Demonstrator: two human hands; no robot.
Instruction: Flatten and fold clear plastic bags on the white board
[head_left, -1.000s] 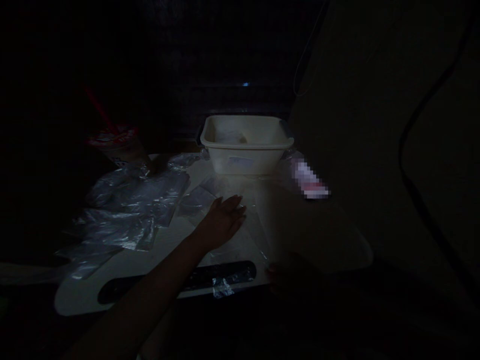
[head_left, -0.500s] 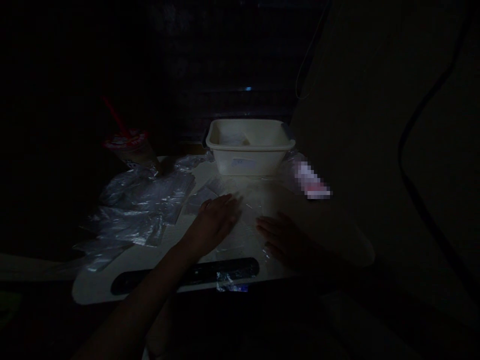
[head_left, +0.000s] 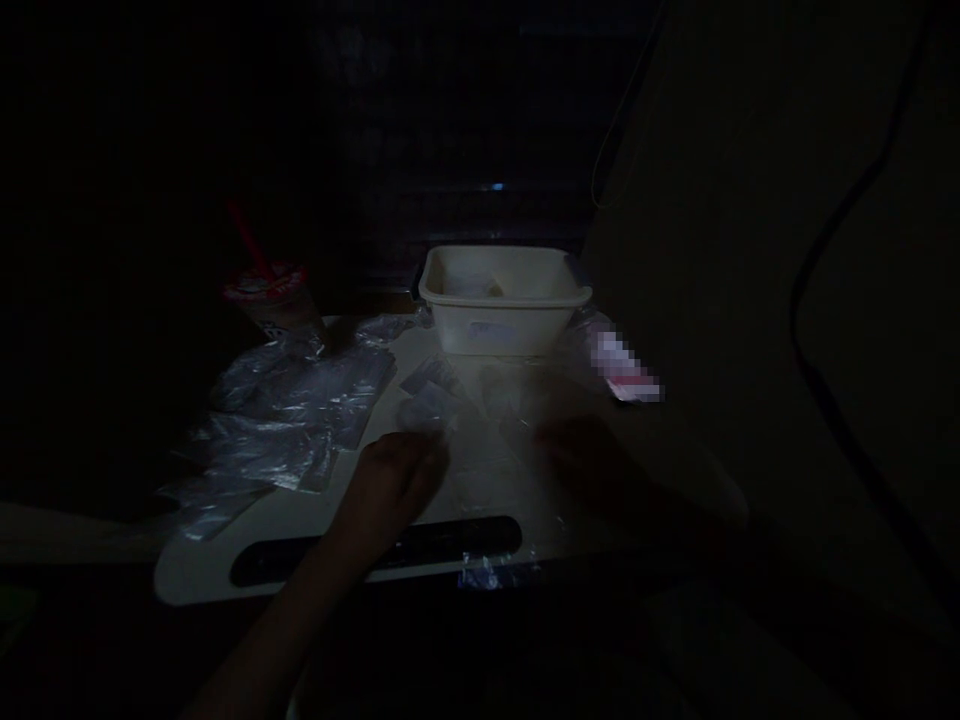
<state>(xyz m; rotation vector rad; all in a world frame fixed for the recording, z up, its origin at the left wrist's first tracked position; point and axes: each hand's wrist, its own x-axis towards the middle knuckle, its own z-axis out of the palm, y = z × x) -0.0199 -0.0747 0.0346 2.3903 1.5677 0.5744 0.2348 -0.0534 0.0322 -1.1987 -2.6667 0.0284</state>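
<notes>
In the dim head view, my left hand (head_left: 394,480) is over the near middle of the white table (head_left: 352,515), its fingers drawn together and their tips blurred. Just beyond them are small clear plastic pieces (head_left: 431,400); I cannot tell whether the fingers grip one. My right hand (head_left: 592,460) is to the right, very dark and smeared by motion, so its fingers do not show clearly. Between the hands, thin clear plastic (head_left: 484,480) lies on the tabletop.
A pile of clear plastic bags (head_left: 285,410) covers the table's left side, with a red-strawed drink cup (head_left: 274,300) behind. A cream tub (head_left: 502,325) stands at the back. A shiny wrapper (head_left: 491,572) is at the front edge. A dark cable (head_left: 799,310) hangs at right.
My left hand has drawn back toward me and left, its spread fingers now closed up. My right hand has shifted slightly right and blurred. The small plastic pieces have shifted, and the view has moved slightly.
</notes>
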